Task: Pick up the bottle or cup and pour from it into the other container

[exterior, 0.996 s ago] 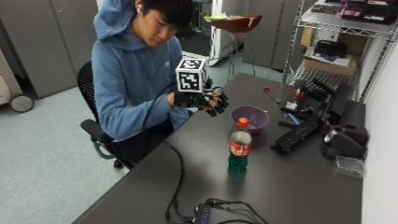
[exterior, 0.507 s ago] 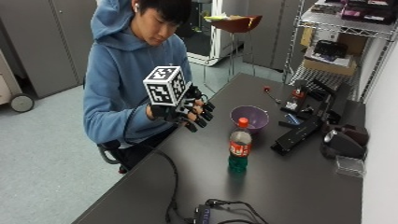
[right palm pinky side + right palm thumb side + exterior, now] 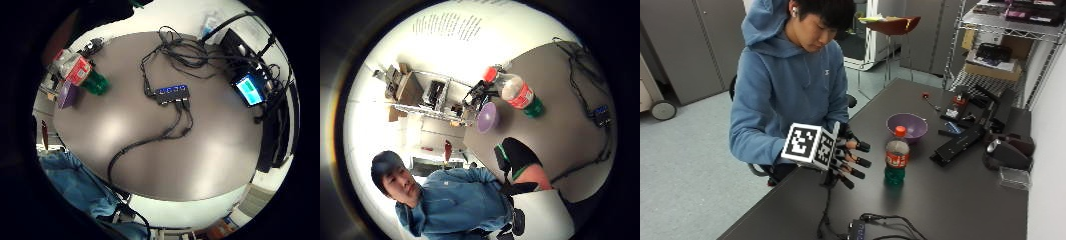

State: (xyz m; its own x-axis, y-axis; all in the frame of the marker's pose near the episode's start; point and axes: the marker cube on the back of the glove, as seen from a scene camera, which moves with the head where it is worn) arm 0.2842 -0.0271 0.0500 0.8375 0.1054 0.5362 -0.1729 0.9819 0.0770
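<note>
While the bottle (image 3: 896, 161) stands upright mid-frame beside the purple bowl (image 3: 907, 127), nothing touches it. Left of it, the gloved right hand (image 3: 848, 162) hovers, fingers straight, holding nothing.

Gloved right hand (image 3: 843, 162) raised, fingers straight and spread, holding nothing.

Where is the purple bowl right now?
In the outside view, the purple bowl sits on the dark table, just behind the soda bottle, toward the wire shelf.

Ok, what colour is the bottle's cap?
Red. The cap on the bottle shows best in the outside view.
</note>
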